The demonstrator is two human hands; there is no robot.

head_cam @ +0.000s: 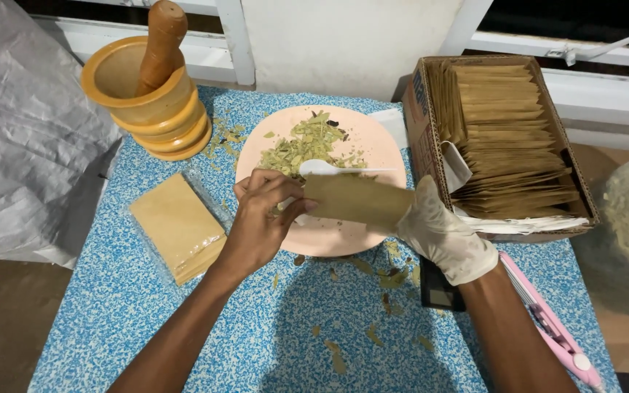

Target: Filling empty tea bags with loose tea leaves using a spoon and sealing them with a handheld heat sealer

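Note:
Both hands grip a brown paper pouch [358, 198], held flat over the near edge of a pale pink plate [329, 236]. My left hand [263, 222], bare, pinches the pouch's left end. My right hand [442, 233], in a white glove, grips its right end. Crushed dried green leaves [303, 145] are heaped on the plate's far half, and a white plastic spoon [322, 168] lies beside them, just beyond the pouch.
A wooden mortar [147, 102] with a pestle [160, 44] stands back left. A clear packet of brown pouches [176, 225] lies left. A cardboard box [420, 120] of filled pouches stands right, with a dark scale [438, 291] and pink sealer [555, 327] near it. Leaf bits litter the blue speckled table [293, 342].

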